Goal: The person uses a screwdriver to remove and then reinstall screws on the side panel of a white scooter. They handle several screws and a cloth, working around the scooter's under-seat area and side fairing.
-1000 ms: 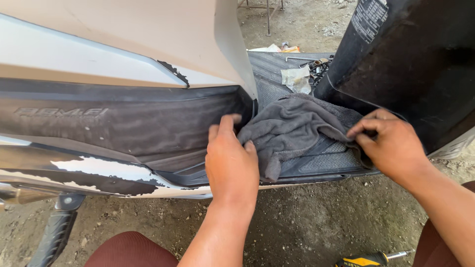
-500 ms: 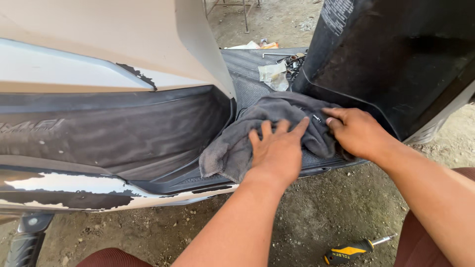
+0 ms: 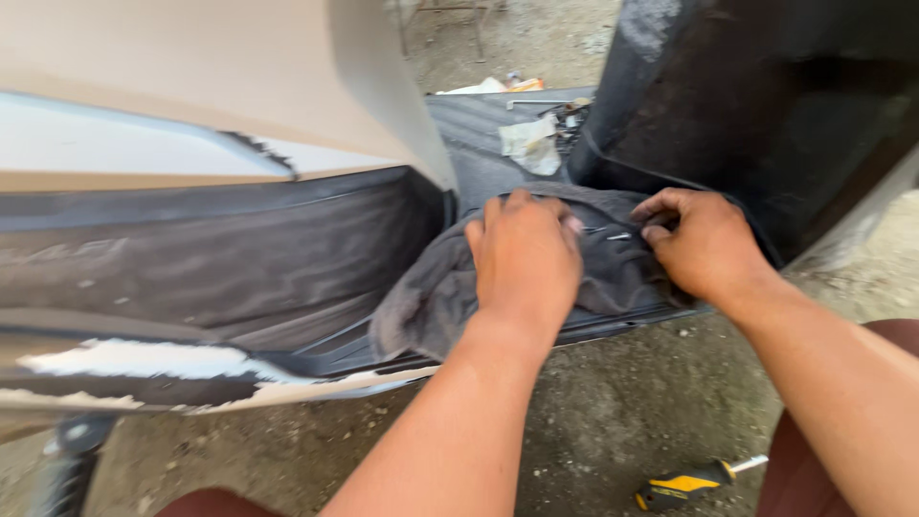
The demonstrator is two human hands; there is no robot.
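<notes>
Two hands on the grey rag (image 3: 431,297), spread over the scooter's footboard (image 3: 479,144) at frame centre. My left hand (image 3: 522,263) presses it flat, grasping nothing; right hand (image 3: 704,244) pinches something small, can't tell what. I'd keep the rag taut. Screwdriver (image 3: 694,482) lies on the ground, lower right; the scooter's ends are cropped.

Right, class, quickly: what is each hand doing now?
Left hand: flat, pressing on the grey cloth.
Right hand: fingers curled at the cloth's edge; grip cannot be told.
</notes>
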